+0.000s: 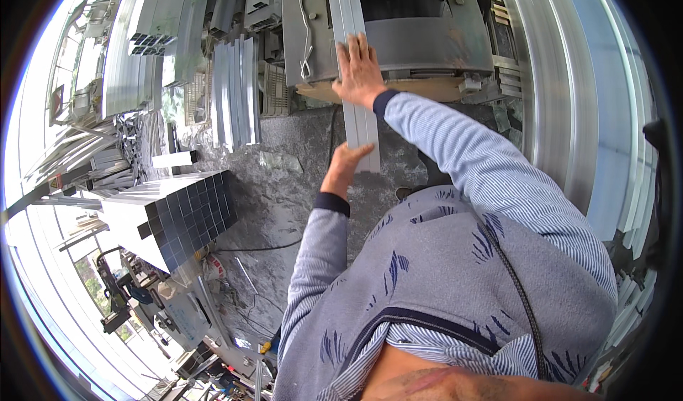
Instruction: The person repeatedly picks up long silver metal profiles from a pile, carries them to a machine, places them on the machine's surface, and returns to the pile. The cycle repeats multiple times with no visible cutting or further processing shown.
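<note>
A long, light-grey metal profile (360,125) with grooves along its length runs away from me across a grey machine bed (427,41). Its near end juts out past the bed's front edge, over the floor. My left hand (346,162) holds it near that end, thumb across the top; the other fingers are hidden. Further along, on the part by the bed's edge, my right hand (359,72) lies on the profile with its fingers stretched out and a little apart, pointing away from me.
A thin looped wire (307,45) lies on the bed's left. Bundled metal profiles (235,91) stand at the far left. A stack of square tubes (188,219) is left of me. Long metal lengths (555,81) line the right side. A dark cable (260,249) crosses the floor.
</note>
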The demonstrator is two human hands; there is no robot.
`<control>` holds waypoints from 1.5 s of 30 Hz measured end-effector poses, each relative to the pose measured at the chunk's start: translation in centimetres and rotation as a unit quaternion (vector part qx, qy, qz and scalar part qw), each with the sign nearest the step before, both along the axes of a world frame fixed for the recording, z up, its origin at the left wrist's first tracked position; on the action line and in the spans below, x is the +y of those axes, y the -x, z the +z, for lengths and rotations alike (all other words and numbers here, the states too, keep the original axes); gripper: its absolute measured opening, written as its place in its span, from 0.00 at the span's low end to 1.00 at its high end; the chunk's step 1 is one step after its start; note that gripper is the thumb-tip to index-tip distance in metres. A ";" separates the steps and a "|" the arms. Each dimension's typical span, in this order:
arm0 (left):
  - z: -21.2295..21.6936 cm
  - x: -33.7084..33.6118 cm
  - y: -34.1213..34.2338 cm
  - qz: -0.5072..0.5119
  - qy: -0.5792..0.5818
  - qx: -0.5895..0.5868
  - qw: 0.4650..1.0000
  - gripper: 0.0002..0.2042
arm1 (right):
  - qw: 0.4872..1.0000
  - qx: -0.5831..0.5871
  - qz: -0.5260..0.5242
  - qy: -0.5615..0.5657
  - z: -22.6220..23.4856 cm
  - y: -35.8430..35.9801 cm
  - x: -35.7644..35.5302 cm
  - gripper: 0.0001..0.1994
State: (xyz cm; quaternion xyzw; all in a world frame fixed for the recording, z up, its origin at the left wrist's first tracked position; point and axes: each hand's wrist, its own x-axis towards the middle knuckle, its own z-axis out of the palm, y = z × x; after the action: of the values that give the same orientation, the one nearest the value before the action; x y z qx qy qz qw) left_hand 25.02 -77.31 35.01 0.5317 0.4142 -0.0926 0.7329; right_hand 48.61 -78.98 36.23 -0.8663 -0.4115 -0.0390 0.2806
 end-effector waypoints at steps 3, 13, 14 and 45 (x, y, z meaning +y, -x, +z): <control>1.4 3.9 -8.4 -0.003 -0.008 -0.039 0.999 0.26 | 0.999 -0.017 -0.019 0.039 0.8 -8.3 4.5 0.46; 1.5 7.5 -13.6 -0.014 -0.016 0.001 1.000 0.29 | 0.995 -0.052 -0.044 0.073 0.4 -12.9 8.2 0.45; 0.9 6.5 -11.8 -0.003 -0.005 -0.020 1.000 0.28 | 0.997 -0.038 -0.031 0.057 0.3 -11.3 7.3 0.45; -2.6 -10.8 19.7 0.016 -0.024 0.023 0.999 0.26 | 0.984 0.134 0.033 0.116 -2.2 19.7 -9.3 0.51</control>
State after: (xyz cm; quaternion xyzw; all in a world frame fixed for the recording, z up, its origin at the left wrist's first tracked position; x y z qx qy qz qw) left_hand 5.34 -88.14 32.43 0.5402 0.4417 -0.0833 0.7114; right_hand 28.89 -88.25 34.06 -0.8765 -0.3999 0.1351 0.2316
